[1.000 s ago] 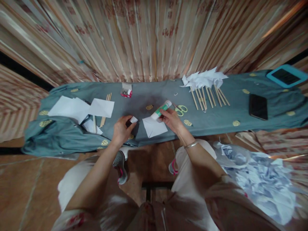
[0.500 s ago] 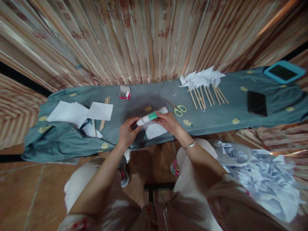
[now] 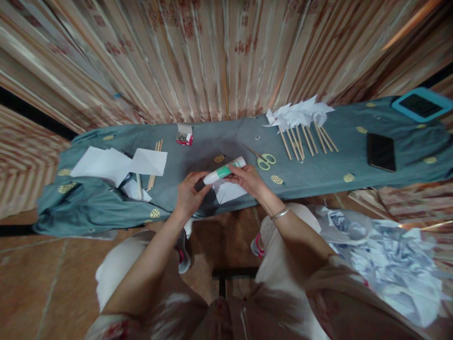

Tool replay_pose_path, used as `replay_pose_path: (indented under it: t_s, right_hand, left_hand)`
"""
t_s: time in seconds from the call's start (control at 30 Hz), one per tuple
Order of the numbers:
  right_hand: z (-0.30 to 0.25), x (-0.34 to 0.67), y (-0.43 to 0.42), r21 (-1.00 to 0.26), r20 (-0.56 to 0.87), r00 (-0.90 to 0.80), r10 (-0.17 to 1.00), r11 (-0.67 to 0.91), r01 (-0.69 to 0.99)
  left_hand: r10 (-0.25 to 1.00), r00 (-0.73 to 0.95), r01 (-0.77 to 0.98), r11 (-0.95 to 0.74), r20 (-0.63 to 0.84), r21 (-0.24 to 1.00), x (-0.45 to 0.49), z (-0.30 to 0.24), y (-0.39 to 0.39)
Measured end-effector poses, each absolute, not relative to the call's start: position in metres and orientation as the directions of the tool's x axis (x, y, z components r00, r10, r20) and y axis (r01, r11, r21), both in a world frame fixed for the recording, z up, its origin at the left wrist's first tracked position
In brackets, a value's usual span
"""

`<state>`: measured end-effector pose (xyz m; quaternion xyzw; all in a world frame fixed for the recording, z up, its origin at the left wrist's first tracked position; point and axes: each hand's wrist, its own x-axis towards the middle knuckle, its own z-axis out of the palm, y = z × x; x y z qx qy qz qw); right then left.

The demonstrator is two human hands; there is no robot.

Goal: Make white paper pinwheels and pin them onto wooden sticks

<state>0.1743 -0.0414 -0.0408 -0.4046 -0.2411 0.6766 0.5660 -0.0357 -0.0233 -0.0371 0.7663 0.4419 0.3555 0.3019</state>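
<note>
- Both forearms reach forward over the near edge of the cloth-covered counter (image 3: 240,134), slanting inward so that the hands meet at the glue stick (image 3: 223,172), one at each end of it.
- The left hand (image 3: 187,196) is at the glue stick's left, white end, with thumb and fingers closed around that tip; the palm is turned inward.
- The right hand (image 3: 249,181) grips the glue stick toward its right end, thumb laid along the top and fingers curled beneath; a silvery bracelet (image 3: 281,213) circles this wrist.
- The glue stick lies between the two hands, tilted, its right end farther from the body than its left; its green label shows in the middle.
- Just below the glue stick, partly covered by it and the right hand, is a folded white paper (image 3: 230,192) on the counter.
- To the right of the glue stick, near the right hand, lie green-handled scissors (image 3: 264,159), blades pointing away from the body.
- Beyond the glue stick and to its left stands a small open red-and-white box (image 3: 184,136).
- Farther left of the glue stick, a white sheet (image 3: 149,161) rests across some thin wooden sticks (image 3: 153,182).
</note>
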Motion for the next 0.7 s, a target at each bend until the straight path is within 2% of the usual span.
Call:
replay_pose_path:
  t_s: [0.37,0.57,0.7]
  right_hand:
    - [-0.045,0.162,-0.042,-0.819,-0.295,-0.04,0.955,-0.275,-0.504]
    - [-0.043,0.154,-0.045,-0.856,-0.242,-0.061,0.968,-0.243,-0.457]
    - [-0.045,0.157,-0.046,-0.914,-0.196,-0.066,0.978,-0.207,-0.348]
  left_hand:
    - [0.851,0.368,0.533,-0.524,0.375,0.665,-0.036,-0.034,-0.027]
    - [0.847,0.395,0.533,-0.528,0.357,0.662,-0.034,-0.032,-0.028]
    - [0.876,0.372,0.546,-0.473,0.306,0.692,-0.033,-0.035,-0.024]
